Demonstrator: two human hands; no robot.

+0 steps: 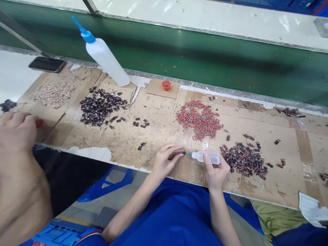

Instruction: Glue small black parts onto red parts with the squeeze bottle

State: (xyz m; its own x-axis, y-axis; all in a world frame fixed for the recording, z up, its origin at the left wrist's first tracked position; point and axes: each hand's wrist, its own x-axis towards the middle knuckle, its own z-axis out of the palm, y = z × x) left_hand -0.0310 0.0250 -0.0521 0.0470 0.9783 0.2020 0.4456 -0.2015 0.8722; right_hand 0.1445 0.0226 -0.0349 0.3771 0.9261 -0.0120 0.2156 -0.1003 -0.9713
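My left hand (167,160) is closed in a pinch on a small dark part (184,153), mostly hidden by the fingertips. In my right hand (217,171) lies a small clear squeeze bottle (199,156), held sideways. Its thin needle tip with a blue base (190,154) points left at the dark part; whether they touch I cannot tell. Beyond my hands spreads a pile of small red-and-silver parts (200,119). Right of the bottle is a heap of dark parts with red pieces (244,160). Left of my hands lies a small cluster of dark parts (141,146).
Cardboard (159,119) covers the bench. A large white bottle with blue nozzle (107,59), a red cup (166,85) and a phone (47,64) stand or lie along the back. More piles, black (96,107) and pinkish (55,95), are left. Another person's arm (20,171) reaches in there.
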